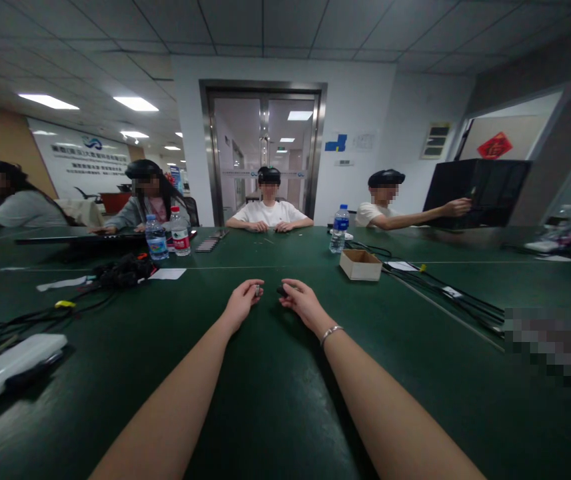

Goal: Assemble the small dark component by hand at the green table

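Both my hands are held out over the dark green table (265, 400), a small gap between them. Pinched in the fingers of my left hand (242, 303) is a small silvery piece (258, 290), too small to name. My right hand (302, 303), with a silver bracelet (332, 333) at its wrist, grips a small black piece (282, 291) between thumb and fingers. The two pieces are apart. An open cardboard box (360, 272) stands to the right, beyond my right hand.
Water bottles (156, 239) stand at the left and one bottle (339, 230) behind the box. Black cables (445, 293) run along both sides. A white device (25, 353) lies at the near left. Several people wearing headsets sit around the table; one on the right stretches out an arm (415, 217).
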The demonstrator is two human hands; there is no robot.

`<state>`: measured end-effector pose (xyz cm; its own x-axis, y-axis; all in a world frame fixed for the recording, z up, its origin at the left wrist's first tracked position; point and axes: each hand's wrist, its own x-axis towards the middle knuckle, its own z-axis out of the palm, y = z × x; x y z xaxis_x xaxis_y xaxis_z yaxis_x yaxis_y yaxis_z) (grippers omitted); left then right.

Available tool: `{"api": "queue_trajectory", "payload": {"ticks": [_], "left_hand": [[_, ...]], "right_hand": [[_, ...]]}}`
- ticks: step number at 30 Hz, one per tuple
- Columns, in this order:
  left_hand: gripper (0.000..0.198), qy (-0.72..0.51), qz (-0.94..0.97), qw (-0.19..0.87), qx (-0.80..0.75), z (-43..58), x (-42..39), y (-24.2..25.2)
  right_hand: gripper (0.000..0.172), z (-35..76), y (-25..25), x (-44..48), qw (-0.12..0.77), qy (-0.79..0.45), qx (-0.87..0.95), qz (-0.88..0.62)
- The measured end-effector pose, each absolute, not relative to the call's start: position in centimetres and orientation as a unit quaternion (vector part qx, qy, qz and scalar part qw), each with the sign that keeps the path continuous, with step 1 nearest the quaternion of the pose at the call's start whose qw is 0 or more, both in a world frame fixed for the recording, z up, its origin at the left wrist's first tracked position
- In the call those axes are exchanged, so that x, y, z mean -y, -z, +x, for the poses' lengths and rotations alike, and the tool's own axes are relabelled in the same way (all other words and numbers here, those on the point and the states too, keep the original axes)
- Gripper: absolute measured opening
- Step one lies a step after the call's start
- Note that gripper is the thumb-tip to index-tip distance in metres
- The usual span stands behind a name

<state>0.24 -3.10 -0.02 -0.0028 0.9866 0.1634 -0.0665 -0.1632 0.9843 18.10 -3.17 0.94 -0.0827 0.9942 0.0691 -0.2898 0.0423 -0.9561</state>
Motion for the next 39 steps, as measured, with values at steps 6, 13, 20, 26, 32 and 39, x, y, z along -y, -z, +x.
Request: {"api": "queue_trajectory", "payload": {"ticks": [6, 13, 20, 26, 32, 39], "left_hand": [[0.046, -0.569, 0.522, 0.463, -0.435, 0.4, 3.9, -0.2], [0.046, -0.574, 0.516, 0.474, -0.424, 0.4, 4.2, -0.3], [0.046, -0.543, 0.541, 0.482, -0.424, 0.6, 4.6, -0.7], [0.045, -0.544, 0.53, 0.498, -0.419, 0.6, 4.6, -0.7], [0.041, -0.553, 0.522, 0.497, -0.418, 0.8, 4.4, -0.5], [0.039, -0.547, 0.54, 0.491, -0.409, 0.6, 4.1, -0.2]], "right_hand": [[0.025, 17.8, -0.7, 3.2, 0.54, -0.581, 0.476, -0.381], [0.034, 17.8, -0.2, 3.4, 0.526, -0.548, 0.527, -0.381], [0.032, 17.4, -0.4, 3.6, 0.498, -0.514, 0.582, -0.386], [0.034, 17.5, -0.4, 3.7, 0.497, -0.526, 0.574, -0.383], [0.037, 17.6, -0.5, 3.6, 0.483, -0.528, 0.58, -0.389], [0.036, 17.6, -0.3, 3.4, 0.473, -0.525, 0.593, -0.386]]}}
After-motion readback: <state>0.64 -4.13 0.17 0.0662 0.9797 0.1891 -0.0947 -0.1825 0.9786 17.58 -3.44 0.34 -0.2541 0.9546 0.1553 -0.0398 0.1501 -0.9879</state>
